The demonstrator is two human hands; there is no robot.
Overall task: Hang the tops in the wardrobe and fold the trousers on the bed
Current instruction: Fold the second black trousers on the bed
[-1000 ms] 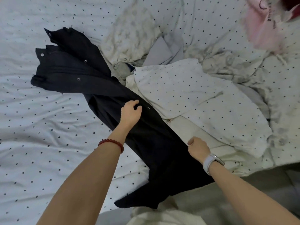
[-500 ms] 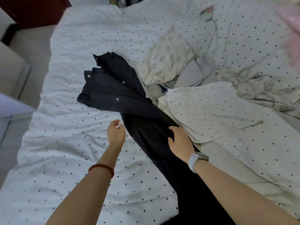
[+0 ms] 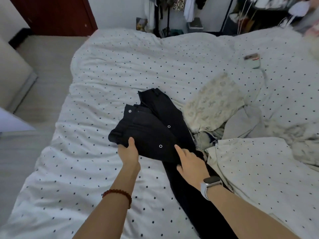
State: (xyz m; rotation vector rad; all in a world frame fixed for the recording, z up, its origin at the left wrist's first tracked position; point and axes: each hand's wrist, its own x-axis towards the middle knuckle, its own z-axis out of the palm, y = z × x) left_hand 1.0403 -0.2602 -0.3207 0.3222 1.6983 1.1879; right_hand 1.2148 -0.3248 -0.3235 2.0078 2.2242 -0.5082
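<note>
Left hand (image 3: 128,152): grasps waist edge of black trousers (image 3: 151,133), thumb on top. Right hand (image 3: 191,163): index finger straight, resting on trousers mid-section. Dotted bed (image 3: 120,69) beneath.

The trousers (image 3: 151,135) lie mid-frame on the bed (image 3: 107,80), a heap of clothes (image 3: 214,107) just right of them, a phone (image 3: 251,57) at upper right, and the door (image 3: 51,14) at upper left.

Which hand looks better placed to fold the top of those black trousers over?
Probably the left hand: it grips the waist corner of the trousers, thumb on top. The right hand rests lower down the trousers, index finger extended, suited to holding them flat.
</note>
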